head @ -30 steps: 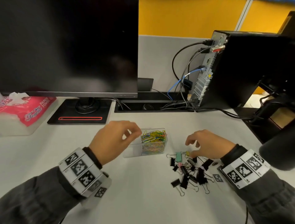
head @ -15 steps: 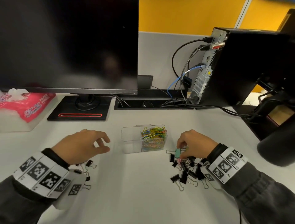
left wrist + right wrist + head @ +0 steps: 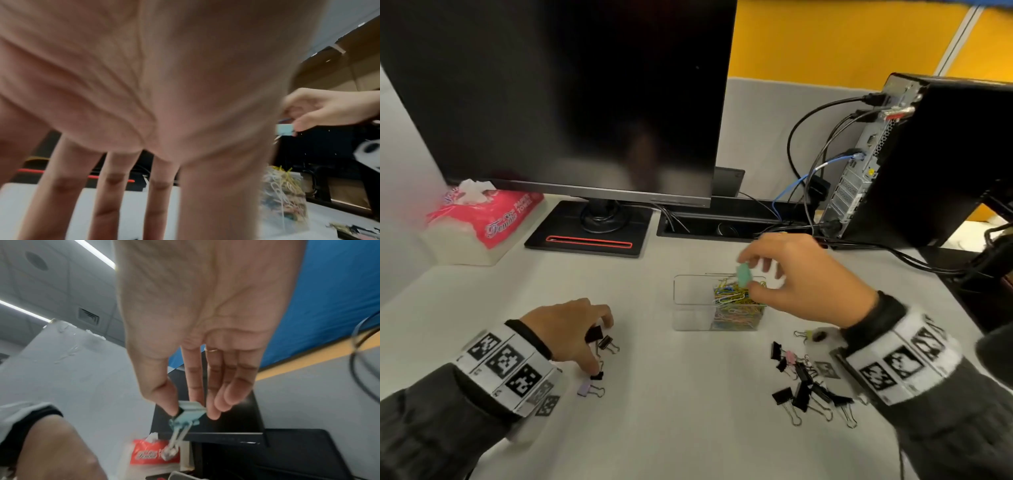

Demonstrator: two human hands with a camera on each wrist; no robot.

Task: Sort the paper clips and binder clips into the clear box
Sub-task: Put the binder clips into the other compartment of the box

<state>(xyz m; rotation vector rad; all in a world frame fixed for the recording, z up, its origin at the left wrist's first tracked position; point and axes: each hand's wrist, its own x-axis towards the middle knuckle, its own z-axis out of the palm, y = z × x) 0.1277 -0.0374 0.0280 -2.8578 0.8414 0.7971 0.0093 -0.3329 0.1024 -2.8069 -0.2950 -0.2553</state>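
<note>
Mint-green binder clip (image 3: 743, 275): pinched between thumb and forefinger of the right hand (image 3: 804, 281), held above the clear box (image 3: 693, 301), wire handles hanging down in the right wrist view.
Right hand's other fingers (image 3: 232, 395): loosely extended, touching nothing.
Clear box: stands on the white desk (image 3: 688, 411); coloured paper clips (image 3: 738, 301) fill its right compartment, its left compartment shows nothing inside.
Left hand (image 3: 565, 329): left of the box, fingers curled down, gripping a black binder clip (image 3: 594, 333).
Nearby clips: a bronze clip (image 3: 607, 343) and a lilac clip (image 3: 585, 389) lie beside the left hand.
Binder clip pile (image 3: 806, 387): right and in front of the box, mostly black, under the right wrist.
</note>
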